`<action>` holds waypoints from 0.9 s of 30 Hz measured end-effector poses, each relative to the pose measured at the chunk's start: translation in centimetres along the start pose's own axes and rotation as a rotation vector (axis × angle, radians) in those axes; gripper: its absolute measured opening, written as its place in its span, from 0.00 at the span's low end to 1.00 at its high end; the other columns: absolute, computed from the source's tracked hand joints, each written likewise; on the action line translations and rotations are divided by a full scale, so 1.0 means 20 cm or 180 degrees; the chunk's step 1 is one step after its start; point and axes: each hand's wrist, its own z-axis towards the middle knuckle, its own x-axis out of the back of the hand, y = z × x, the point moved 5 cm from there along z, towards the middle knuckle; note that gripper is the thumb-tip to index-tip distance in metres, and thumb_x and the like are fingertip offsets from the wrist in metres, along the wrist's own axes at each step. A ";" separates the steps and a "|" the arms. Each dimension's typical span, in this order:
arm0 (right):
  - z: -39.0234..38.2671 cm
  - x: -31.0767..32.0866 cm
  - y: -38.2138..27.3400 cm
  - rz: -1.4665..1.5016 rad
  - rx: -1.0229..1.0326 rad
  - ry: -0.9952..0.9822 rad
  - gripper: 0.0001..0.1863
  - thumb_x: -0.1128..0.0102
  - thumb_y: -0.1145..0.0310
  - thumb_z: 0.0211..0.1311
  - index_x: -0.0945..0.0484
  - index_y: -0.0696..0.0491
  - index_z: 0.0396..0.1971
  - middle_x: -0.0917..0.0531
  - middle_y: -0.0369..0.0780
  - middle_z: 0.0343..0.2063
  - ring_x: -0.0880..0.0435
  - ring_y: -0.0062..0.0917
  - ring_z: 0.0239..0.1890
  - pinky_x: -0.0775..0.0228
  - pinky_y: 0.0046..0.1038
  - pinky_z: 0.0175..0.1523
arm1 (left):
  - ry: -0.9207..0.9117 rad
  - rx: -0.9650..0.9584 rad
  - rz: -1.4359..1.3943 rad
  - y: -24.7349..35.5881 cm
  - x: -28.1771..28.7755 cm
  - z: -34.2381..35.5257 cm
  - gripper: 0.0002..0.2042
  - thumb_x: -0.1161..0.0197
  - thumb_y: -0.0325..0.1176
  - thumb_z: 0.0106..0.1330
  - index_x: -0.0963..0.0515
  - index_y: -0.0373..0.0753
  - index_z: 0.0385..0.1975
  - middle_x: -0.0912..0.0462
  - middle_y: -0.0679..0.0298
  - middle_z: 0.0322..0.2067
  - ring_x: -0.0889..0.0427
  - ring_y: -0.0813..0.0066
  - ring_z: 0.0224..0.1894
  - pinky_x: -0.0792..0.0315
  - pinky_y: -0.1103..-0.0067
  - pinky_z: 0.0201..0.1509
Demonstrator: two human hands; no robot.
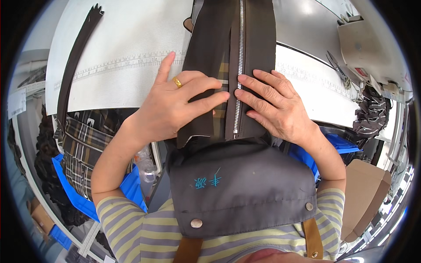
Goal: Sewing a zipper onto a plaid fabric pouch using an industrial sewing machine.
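Note:
A long dark brown fabric piece (pixel 258 35) with a silver metal zipper (pixel 240 44) down its length lies on the table and reaches to its near edge. Between the zipper strip and the left dark panel a band of plaid fabric (pixel 223 70) shows. My left hand (pixel 175 96) rests on the left panel, index and middle fingertips by the plaid band, little finger raised and spread. A gold ring is on it. Over the zipper's near part, my right hand (pixel 278 101) lies flat with fingers spread, its fingertips touching the teeth.
A ruler scale (pixel 118 63) runs across the white table. One dark fabric strip (pixel 81 48) hangs over the left edge, above plaid pieces (pixel 87 149) in a blue bin (pixel 70 193). At right are scissors (pixel 337 65), a sewing machine (pixel 372 48) and an open cardboard box (pixel 364 197).

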 end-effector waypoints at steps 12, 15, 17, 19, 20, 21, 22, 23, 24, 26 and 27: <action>-0.01 0.00 -0.01 0.0030 -0.0027 0.0077 0.24 0.33 0.67 0.51 0.21 0.48 0.52 0.25 0.34 0.57 0.28 0.34 0.59 0.33 0.43 0.61 | -0.0313 -0.0089 0.0088 0.01 0.01 0.02 0.20 0.34 0.30 0.50 0.19 0.50 0.47 0.21 0.69 0.47 0.21 0.71 0.46 0.56 0.54 0.71; 0.00 -0.01 -0.02 -0.0026 0.0009 0.0123 0.24 0.33 0.66 0.51 0.21 0.48 0.51 0.25 0.35 0.57 0.28 0.35 0.59 0.34 0.43 0.61 | -0.0327 -0.0085 0.0052 0.01 0.01 0.01 0.19 0.36 0.30 0.51 0.19 0.49 0.47 0.21 0.68 0.47 0.21 0.70 0.46 0.56 0.54 0.71; 0.00 -0.02 -0.03 -0.0047 0.0026 0.0146 0.24 0.33 0.66 0.51 0.21 0.48 0.51 0.25 0.35 0.57 0.28 0.35 0.59 0.34 0.43 0.61 | -0.0319 -0.0068 0.0002 0.01 0.01 0.01 0.18 0.39 0.30 0.54 0.19 0.49 0.47 0.21 0.68 0.49 0.21 0.70 0.47 0.57 0.55 0.72; 0.00 -0.02 -0.05 -0.0268 0.0043 0.0205 0.24 0.32 0.65 0.51 0.21 0.47 0.51 0.25 0.36 0.56 0.29 0.35 0.58 0.35 0.42 0.62 | -0.0424 -0.0103 0.0066 0.01 0.02 0.01 0.17 0.41 0.30 0.55 0.19 0.46 0.47 0.21 0.67 0.49 0.20 0.70 0.48 0.55 0.57 0.72; 0.00 -0.02 -0.05 -0.0249 0.0003 0.0212 0.24 0.32 0.65 0.51 0.21 0.47 0.51 0.25 0.36 0.56 0.29 0.35 0.58 0.35 0.42 0.62 | -0.0425 -0.0159 0.0058 0.02 0.03 0.01 0.17 0.42 0.29 0.56 0.19 0.44 0.47 0.21 0.65 0.50 0.20 0.69 0.49 0.53 0.58 0.72; -0.01 -0.02 -0.05 -0.0210 0.0003 0.0168 0.23 0.32 0.65 0.51 0.21 0.47 0.50 0.25 0.36 0.56 0.29 0.34 0.58 0.35 0.42 0.62 | -0.0469 -0.0122 0.0083 0.01 0.03 0.01 0.17 0.42 0.29 0.56 0.19 0.44 0.47 0.21 0.65 0.50 0.20 0.69 0.49 0.53 0.58 0.72; -0.01 -0.02 -0.06 -0.0204 0.0063 0.0134 0.23 0.32 0.65 0.50 0.21 0.47 0.50 0.25 0.37 0.55 0.29 0.34 0.58 0.36 0.42 0.62 | -0.0386 -0.0131 0.0045 0.01 0.05 0.02 0.16 0.43 0.29 0.57 0.19 0.42 0.46 0.20 0.64 0.49 0.19 0.68 0.49 0.51 0.60 0.71; -0.01 -0.01 -0.06 -0.0166 0.0006 0.0131 0.23 0.32 0.65 0.50 0.21 0.47 0.50 0.25 0.37 0.55 0.29 0.34 0.58 0.36 0.42 0.62 | -0.0308 -0.0141 0.0008 0.02 0.06 0.02 0.16 0.43 0.29 0.57 0.19 0.39 0.46 0.19 0.62 0.49 0.19 0.67 0.49 0.48 0.61 0.70; -0.01 -0.01 -0.06 -0.0133 0.0017 0.0136 0.25 0.31 0.66 0.47 0.21 0.48 0.50 0.24 0.37 0.55 0.28 0.35 0.58 0.35 0.43 0.62 | -0.0319 -0.0149 0.0016 0.03 0.06 0.03 0.16 0.43 0.29 0.57 0.19 0.39 0.46 0.19 0.62 0.49 0.19 0.67 0.49 0.48 0.61 0.70; -0.01 -0.01 -0.07 -0.0097 0.0017 0.0149 0.28 0.30 0.67 0.44 0.21 0.48 0.51 0.24 0.37 0.55 0.27 0.36 0.58 0.35 0.43 0.62 | 0.0315 -0.0135 -0.0060 0.07 0.10 0.04 0.15 0.43 0.29 0.58 0.19 0.36 0.44 0.17 0.61 0.46 0.17 0.66 0.47 0.42 0.64 0.67; -0.01 -0.01 -0.07 -0.0123 -0.0019 0.0213 0.24 0.31 0.65 0.48 0.20 0.48 0.50 0.24 0.37 0.54 0.27 0.35 0.57 0.34 0.43 0.61 | 0.0208 -0.0149 -0.0015 0.09 0.08 0.05 0.15 0.43 0.29 0.58 0.19 0.36 0.44 0.17 0.61 0.46 0.17 0.66 0.47 0.42 0.64 0.67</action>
